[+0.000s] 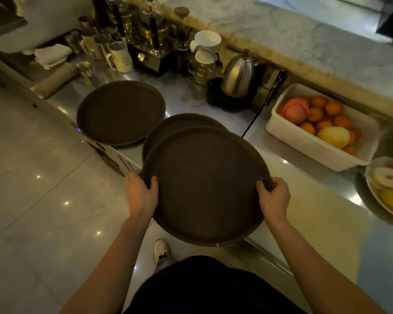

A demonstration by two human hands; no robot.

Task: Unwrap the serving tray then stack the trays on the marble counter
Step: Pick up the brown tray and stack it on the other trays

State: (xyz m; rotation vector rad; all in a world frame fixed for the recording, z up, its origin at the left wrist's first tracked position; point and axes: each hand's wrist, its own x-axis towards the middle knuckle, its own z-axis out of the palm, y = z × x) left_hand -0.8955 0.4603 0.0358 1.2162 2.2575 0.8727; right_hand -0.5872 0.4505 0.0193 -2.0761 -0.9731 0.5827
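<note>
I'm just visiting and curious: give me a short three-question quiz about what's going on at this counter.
1. True or false: both hands grip the nearest tray.
2. How many round brown trays are in view?
3. What fills the white bin? A) cups B) fruit C) towels

Key
1. True: the left hand and right hand hold opposite rims.
2. Three: the held one, the second tray partly under it, and the far tray lying apart on the steel counter.
3. B.
</note>
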